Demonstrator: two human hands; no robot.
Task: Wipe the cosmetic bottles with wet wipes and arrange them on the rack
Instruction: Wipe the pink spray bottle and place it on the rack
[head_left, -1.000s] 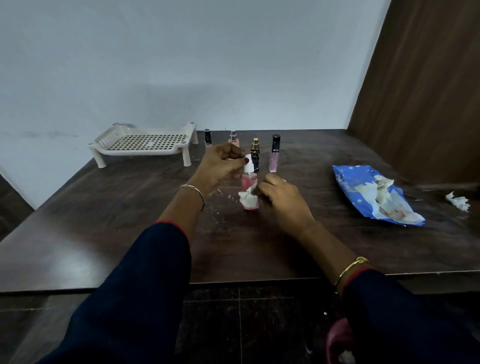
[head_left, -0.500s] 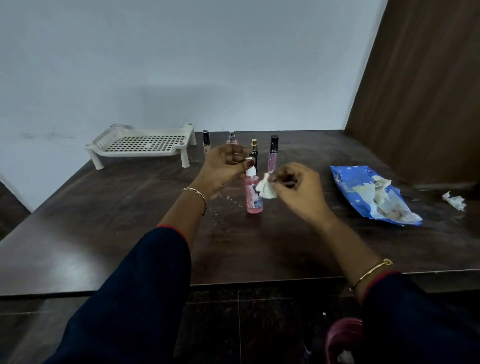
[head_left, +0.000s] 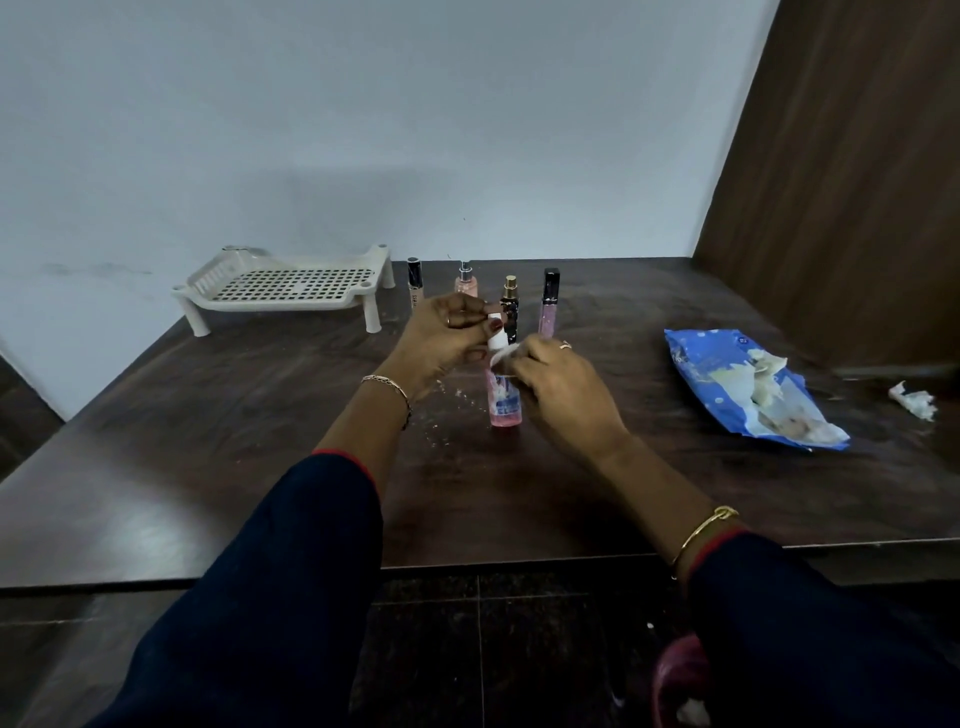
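Pinching the white cap of the pink spray bottle (head_left: 504, 408) with the left hand (head_left: 444, 340), probably to keep it upright on the table (head_left: 208, 441) while rubbing its neck with a wet wipe (head_left: 502, 357) bunched in the right hand (head_left: 563, 392). Rack (head_left: 291, 291) far left, well apart. Hidden behind the right hand: most of the wipe, the bottle's shoulder.

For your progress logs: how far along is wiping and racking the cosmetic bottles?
Done: nothing racked; the rack holds no bottles. In hand: the left hand holds the pink spray bottle by its top while the right hand presses a wipe against it. Left: four bottles stand behind it, off the rack; all five need racking.
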